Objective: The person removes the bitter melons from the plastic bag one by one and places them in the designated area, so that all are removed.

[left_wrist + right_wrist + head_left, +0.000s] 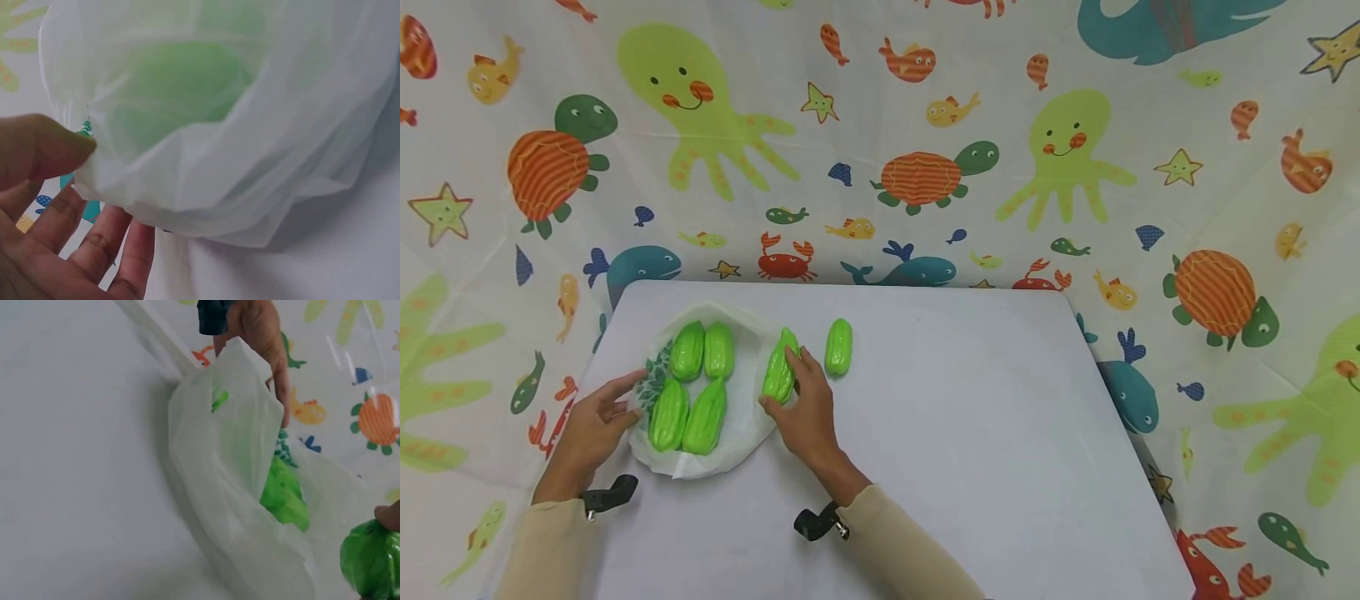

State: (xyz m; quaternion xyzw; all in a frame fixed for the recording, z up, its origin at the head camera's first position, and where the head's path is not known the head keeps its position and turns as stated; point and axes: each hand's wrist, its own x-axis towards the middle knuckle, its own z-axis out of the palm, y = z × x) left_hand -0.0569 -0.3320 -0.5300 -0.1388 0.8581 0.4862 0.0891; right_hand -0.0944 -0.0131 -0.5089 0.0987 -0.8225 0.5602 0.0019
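Observation:
A white plastic bag (747,408), its mouth spread wide, sits at the left of the table with several glossy bright green cucumber-like vegetables (706,417) inside. My left hand (587,429) pinches the bag's left rim, thumb on one side and fingers on the other, beside a patch of green print (653,379). At the opposite rim, my right hand (808,412) grips another green vegetable (780,375) between thumb and fingers. That vegetable's rounded end (369,559) shows in the right wrist view. Seen from the left wrist, the bag (206,181) veils a blurred green shape.
One more green vegetable (838,347) lies on the white table (970,433), just right of my right hand. Behind the table hangs a cloth (865,125) printed with sea animals. Each wrist wears a black camera mount (610,494).

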